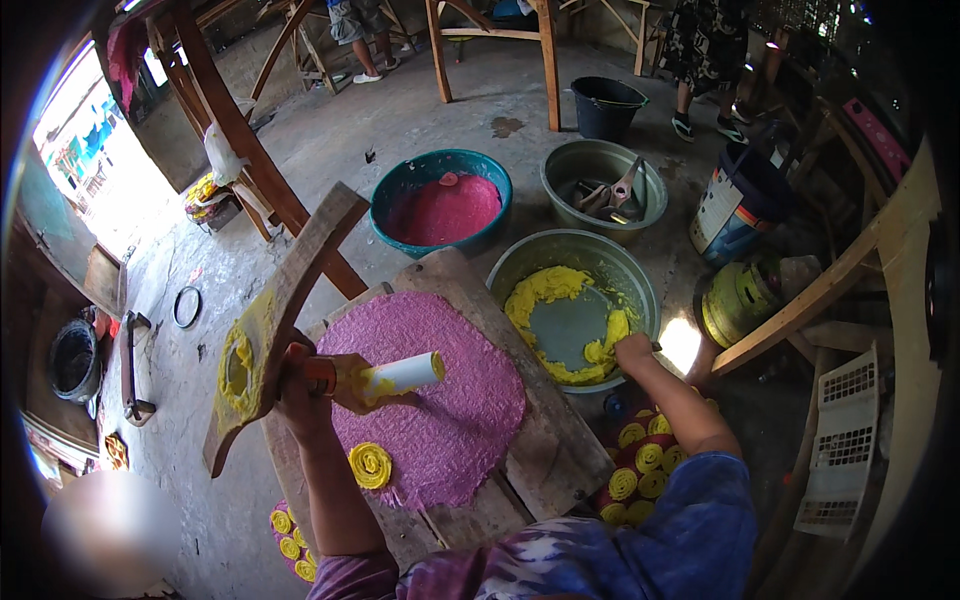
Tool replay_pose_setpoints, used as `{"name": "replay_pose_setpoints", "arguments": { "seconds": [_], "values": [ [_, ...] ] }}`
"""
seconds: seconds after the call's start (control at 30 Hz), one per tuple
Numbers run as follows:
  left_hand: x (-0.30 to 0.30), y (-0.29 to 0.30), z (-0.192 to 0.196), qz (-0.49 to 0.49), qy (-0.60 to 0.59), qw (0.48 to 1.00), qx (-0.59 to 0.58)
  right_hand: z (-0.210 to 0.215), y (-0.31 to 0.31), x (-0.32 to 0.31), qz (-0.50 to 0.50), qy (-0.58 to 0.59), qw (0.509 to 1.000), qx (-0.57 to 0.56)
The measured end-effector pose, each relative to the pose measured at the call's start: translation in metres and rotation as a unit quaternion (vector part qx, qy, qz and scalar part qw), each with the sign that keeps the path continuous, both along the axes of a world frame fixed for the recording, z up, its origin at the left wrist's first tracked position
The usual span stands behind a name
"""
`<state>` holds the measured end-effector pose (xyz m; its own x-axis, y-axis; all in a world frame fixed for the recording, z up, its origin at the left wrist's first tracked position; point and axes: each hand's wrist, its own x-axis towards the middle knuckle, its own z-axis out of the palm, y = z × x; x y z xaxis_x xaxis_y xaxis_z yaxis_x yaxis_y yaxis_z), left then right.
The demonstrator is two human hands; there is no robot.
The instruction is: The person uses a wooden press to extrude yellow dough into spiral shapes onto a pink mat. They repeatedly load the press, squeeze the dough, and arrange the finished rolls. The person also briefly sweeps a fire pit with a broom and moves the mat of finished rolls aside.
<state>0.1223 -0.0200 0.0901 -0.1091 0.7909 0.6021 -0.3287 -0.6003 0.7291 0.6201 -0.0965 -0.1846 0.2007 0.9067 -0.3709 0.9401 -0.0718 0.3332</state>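
Observation:
In my left hand (pixel 300 400) is a wooden tool (pixel 290 300): a long curved bar smeared with yellow, joined to an orange section and a white tube (pixel 405 372). My fingers close round it, above a wooden table. Below it lies a round, rough-textured pink sheet (pixel 450 370) bearing one yellow swirl (pixel 370 466) near its lower left edge. My right hand (pixel 634 354) is closed at the right rim of a grey-green basin (pixel 575 240); what it grips is hidden. Thick yellow paste (pixel 555 290) lines the basin, with the middle of its bottom showing.
Beyond the plank table (pixel 560 450) stand a teal basin (pixel 440 160) with pink paste, a basin of tools (pixel 605 170) and a black bucket (pixel 606 105). Pink pieces with yellow swirls (pixel 650 458) lie low right. A wooden beam (pixel 800 310) slants at right. Two people stand far back.

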Motion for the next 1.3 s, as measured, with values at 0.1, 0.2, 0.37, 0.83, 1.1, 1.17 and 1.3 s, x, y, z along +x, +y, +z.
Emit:
{"name": "replay_pose_setpoints", "arguments": {
  "seconds": [0.1,0.2,0.37,0.83,1.1,1.17,1.3],
  "values": [
    [0.005,-0.013,0.002,0.073,0.033,0.996,-0.045,0.067,0.004,-0.023,-0.070,0.012,0.997,-0.042],
    [0.010,-0.010,0.004,0.083,0.045,0.995,-0.038,0.095,-0.011,0.005,-0.106,0.157,0.976,0.103],
    [0.005,-0.016,0.074,0.061,0.196,0.973,-0.106,0.249,-0.040,-0.050,-0.134,0.527,0.819,0.182],
    [0.034,0.002,0.077,0.276,0.520,0.778,0.219,0.316,0.015,-0.314,0.204,0.498,0.627,0.564],
    [-0.036,0.021,0.064,0.339,0.495,0.781,0.175,0.293,-0.010,-0.328,0.151,0.692,0.641,0.294],
    [-0.049,0.015,0.070,0.338,0.552,0.751,0.132,0.310,-0.008,-0.290,0.114,0.698,0.692,0.147],
    [-0.058,0.007,0.064,0.345,0.611,0.698,0.143,0.376,0.023,-0.246,0.376,0.401,0.783,0.293]
  ]
}}
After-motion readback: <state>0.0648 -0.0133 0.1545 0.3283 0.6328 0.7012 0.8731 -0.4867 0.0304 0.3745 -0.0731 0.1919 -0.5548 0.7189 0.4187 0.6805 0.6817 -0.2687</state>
